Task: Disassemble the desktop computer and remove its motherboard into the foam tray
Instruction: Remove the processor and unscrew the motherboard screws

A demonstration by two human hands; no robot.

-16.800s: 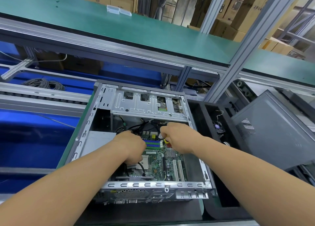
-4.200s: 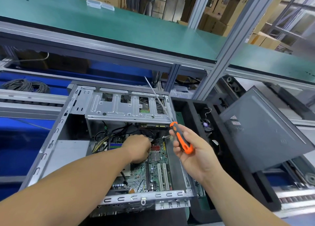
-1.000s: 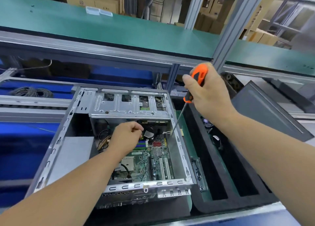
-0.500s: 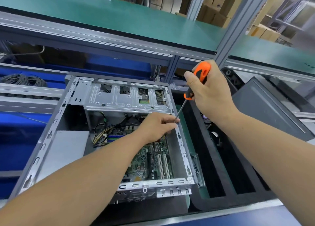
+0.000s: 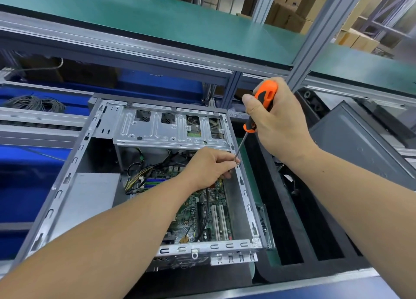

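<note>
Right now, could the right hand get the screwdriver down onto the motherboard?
Probably yes. The case is open on top, and the right hand holds the screwdriver slanting down into it. The left hand pinches the shaft and covers the motherboard there, so the tip is hidden.

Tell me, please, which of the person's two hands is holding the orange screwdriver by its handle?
The right hand, raised beside the case, grips the orange screwdriver by its handle; the left hand is lower, inside the computer case, pinching at the shaft's tip.

Right hand (image 5: 278, 123) fisted, raised; left hand (image 5: 208, 168) lower, fingers pinched
</note>
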